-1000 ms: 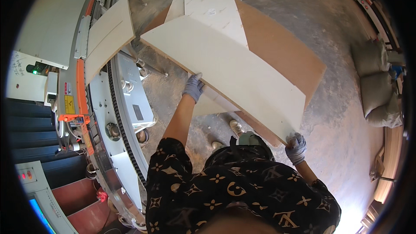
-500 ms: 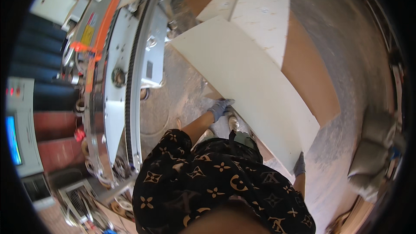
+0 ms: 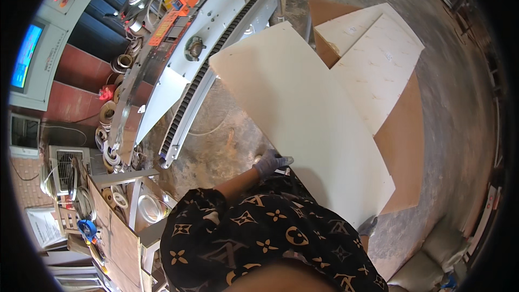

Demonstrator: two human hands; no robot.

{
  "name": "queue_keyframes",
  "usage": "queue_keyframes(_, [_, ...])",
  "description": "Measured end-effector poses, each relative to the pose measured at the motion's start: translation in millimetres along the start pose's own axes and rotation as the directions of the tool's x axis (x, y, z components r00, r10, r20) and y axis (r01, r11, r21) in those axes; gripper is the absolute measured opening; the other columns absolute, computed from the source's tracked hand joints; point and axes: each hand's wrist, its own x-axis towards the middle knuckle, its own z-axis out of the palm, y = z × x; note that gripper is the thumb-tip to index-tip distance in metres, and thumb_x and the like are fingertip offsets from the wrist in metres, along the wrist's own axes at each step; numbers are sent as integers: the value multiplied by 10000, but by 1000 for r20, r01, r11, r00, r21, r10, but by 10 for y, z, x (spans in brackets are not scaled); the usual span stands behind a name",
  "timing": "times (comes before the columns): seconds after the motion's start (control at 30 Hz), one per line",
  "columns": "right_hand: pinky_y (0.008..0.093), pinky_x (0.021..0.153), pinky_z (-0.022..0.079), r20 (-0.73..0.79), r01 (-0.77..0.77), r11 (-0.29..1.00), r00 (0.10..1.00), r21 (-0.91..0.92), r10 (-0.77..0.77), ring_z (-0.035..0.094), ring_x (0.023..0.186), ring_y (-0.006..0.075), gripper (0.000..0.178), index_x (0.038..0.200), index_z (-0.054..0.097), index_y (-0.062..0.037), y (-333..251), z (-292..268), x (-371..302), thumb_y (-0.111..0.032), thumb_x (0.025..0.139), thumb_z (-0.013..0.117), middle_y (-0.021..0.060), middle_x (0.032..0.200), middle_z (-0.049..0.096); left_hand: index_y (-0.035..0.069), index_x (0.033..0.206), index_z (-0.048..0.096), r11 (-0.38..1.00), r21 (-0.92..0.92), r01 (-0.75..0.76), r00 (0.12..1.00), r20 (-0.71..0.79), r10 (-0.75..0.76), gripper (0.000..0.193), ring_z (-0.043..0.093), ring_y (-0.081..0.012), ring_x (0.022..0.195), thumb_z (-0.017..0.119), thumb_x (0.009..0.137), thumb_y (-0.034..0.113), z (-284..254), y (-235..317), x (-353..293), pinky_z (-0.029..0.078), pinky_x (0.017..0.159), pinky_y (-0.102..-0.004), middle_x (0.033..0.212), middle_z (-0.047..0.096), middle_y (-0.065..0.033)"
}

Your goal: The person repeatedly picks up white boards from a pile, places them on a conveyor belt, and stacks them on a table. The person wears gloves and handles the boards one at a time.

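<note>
A large cream-white board is held up in front of my body, its far left corner close to the machine's conveyor rail. My left hand, in a grey glove, is closed on the board's left edge, with the thumb over the top face. Also gloved, my right hand grips the near right corner; its fingers are mostly hidden beneath the board.
A conveyor machine with an orange guard stands at far left, beside a control cabinet with a lit screen. White and brown boards lie on the floor at right. Grey sacks sit at lower right, a bench at lower left.
My body and view have turned left toward the machine. The board in both hands has swung along, its far end coming near the rail, and it appears raised.
</note>
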Motion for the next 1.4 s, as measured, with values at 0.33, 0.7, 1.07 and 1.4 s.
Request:
queue_keyframes(0.33, [353,966,418,333,314,939,908,-142,-254,510,1137,234,553,1300,453,-42,-399,1776,369,-420,898,474,102,1288,507,66,1126,559,910,145,-388,853,-317,414,465,563,-196,1016,671,799,376,-846,-92,-608,473,876,-352,1109,595,-94])
queue_keyframes(0.7, [254,774,484,662,664,691,658,-286,-358,583,866,130,397,1075,622,57,-150,4204,536,-298,905,569,73,1005,640,91,1421,309,442,20,-897,162,-915,369,836,245,-325,1352,296,820,673,-2498,-403,-2802,176,1111,-486,1479,269,-129])
queue_keyframes(1.07, [355,659,454,988,987,44,156,-156,-3,585,686,249,406,820,655,-8,1943,6947,-953,-403,854,567,128,742,641,53,1286,464,503,-194,-842,165,-981,-101,565,511,-263,1114,518,894,457,-1676,-2538,-4937,424,943,-411,1221,540,-101])
queue_keyframes(1.4, [376,869,457,894,953,-302,135,0,427,602,997,311,518,1021,658,-108,4027,8179,-2051,-555,788,537,127,1016,659,33,1186,544,646,-81,-759,-193,-919,-343,443,601,-251,932,514,923,388,-748,-3182,-4644,507,818,-388,1069,612,-127])
